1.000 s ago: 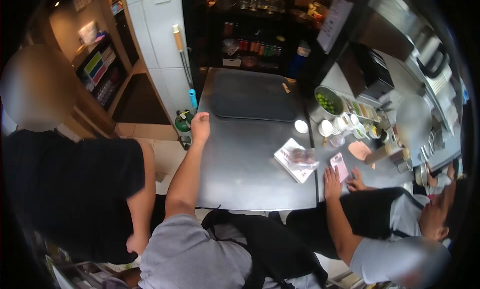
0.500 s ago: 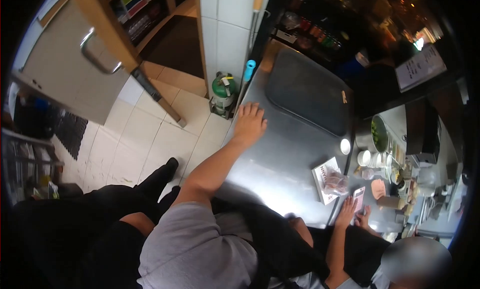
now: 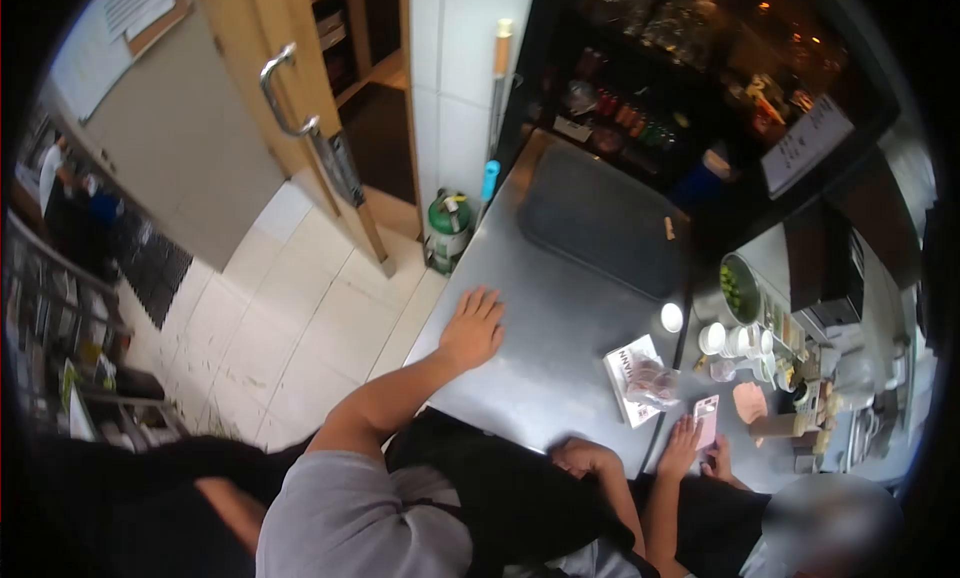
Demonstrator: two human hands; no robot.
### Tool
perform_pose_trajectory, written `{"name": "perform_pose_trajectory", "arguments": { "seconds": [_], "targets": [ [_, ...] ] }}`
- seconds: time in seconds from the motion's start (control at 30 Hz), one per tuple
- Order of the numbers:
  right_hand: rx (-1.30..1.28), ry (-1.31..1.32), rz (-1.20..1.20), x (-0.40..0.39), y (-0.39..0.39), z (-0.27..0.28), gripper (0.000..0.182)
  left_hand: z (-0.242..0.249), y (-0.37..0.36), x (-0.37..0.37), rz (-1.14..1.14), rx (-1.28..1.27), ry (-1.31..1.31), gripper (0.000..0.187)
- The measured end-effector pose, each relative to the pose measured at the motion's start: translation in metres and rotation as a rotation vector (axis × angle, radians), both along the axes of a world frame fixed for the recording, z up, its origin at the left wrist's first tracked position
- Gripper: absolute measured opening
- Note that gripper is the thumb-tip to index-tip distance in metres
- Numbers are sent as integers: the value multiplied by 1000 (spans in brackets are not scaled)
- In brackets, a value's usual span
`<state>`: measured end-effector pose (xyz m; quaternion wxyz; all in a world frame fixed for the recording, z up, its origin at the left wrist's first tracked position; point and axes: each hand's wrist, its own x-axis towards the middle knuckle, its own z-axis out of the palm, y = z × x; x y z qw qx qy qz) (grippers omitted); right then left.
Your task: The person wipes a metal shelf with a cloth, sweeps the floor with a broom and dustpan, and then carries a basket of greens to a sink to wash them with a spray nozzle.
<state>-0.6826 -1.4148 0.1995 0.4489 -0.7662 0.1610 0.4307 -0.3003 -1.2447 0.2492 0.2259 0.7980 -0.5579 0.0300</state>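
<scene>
My left hand (image 3: 473, 328) lies flat on the steel counter (image 3: 540, 328), its fingers stretched out and nothing held. At the counter's near edge rests my right hand (image 3: 580, 456), its fingers curled in; no object shows in it. Farther along the counter is a dark tray (image 3: 600, 218) with a small tan piece (image 3: 669, 228) at its right end. A white box with dark lettering (image 3: 628, 378) lies to the right, and a clear plastic bag with reddish contents (image 3: 652, 383) sits partly on it. A small white cup (image 3: 671, 318) stands by the counter's right edge.
A co-worker's hands (image 3: 680, 448) are at a pink phone (image 3: 706, 421) on the right. Beyond stand white cups (image 3: 738, 340) and a bowl of green pieces (image 3: 735, 286). A green gas cylinder (image 3: 449, 218) stands beside the counter; a door with metal handle (image 3: 285, 98) is left.
The view has shifted, so the counter and door sit lower in the picture. My left hand stays flat on the counter. My right hand now shows more fully at the near edge.
</scene>
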Motion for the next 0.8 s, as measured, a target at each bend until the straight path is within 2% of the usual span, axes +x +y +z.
{"name": "perform_pose_trajectory", "arguments": {
  "seconds": [0.07,0.13,0.17,0.23,0.43,0.53,0.63,0.67,0.7,0.77,0.8],
  "targets": [
    [54,-1,77,18,17,-12,39,2,-1,-1,20,58,42,45],
    [100,-116,101,25,14,-10,32,3,-2,-2,11,56,23,45],
    [189,185,-205,47,24,33,26,3,-3,-2,21,64,25,45],
    [289,474,-521,64,28,58,34,6,-4,0,8,66,13,46],
    [459,577,-512,65,19,41,33,4,-4,0,0,53,-12,46],
    [491,650,-447,74,20,51,44,0,-3,1,-14,60,-10,49],
    [381,656,-489,81,28,65,49,-4,-3,2,-17,51,8,54],
    [421,729,-422,80,21,45,45,-4,-4,3,-15,52,33,55],
    [413,716,-434,78,21,45,45,-2,-4,4,-25,39,25,55],
    [240,760,-521,80,31,43,44,2,0,8,-33,68,86,56],
    [280,769,-523,73,24,31,44,2,2,9,-49,70,73,56]
  ]
}}
